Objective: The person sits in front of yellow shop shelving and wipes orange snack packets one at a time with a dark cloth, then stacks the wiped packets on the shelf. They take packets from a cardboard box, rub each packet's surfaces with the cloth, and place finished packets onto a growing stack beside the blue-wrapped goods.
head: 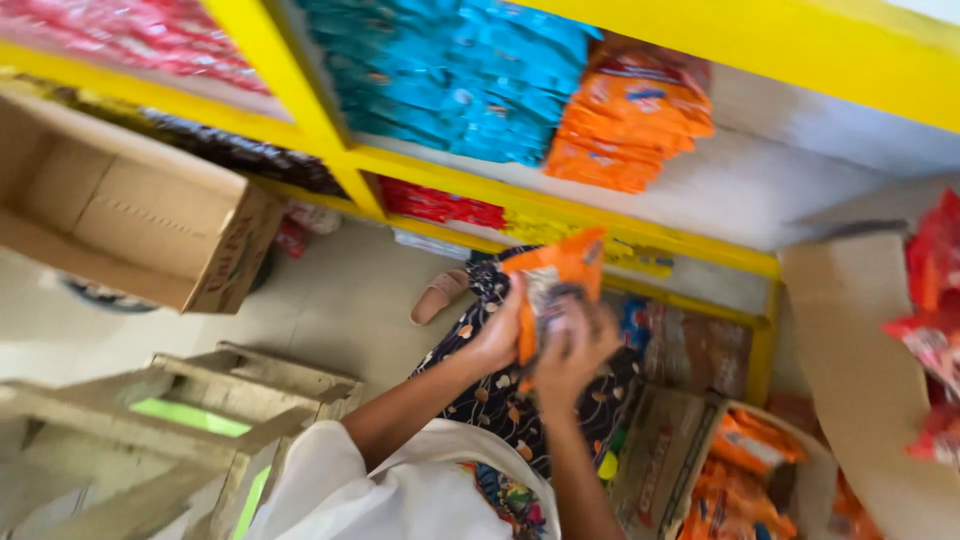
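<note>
Both my hands hold a small bundle of orange snack packets (562, 265) in front of a yellow shelf (300, 90). My left hand (497, 335) grips the bundle from the left side. My right hand (575, 350) wraps around its lower right part, fingers curled over the packets. Above the bundle, a stack of matching orange packets (630, 115) lies on the shelf beside a stack of blue packets (450, 75). The picture is blurred and tilted.
An open cardboard box (130, 210) sits at left, a wooden stool (230, 400) below it. A carton (665, 450) at lower right holds more orange packets (750, 445). Red packets (935, 290) hang at the right edge, others (440, 205) on a lower shelf. A pink sandal (438, 295) lies on the floor.
</note>
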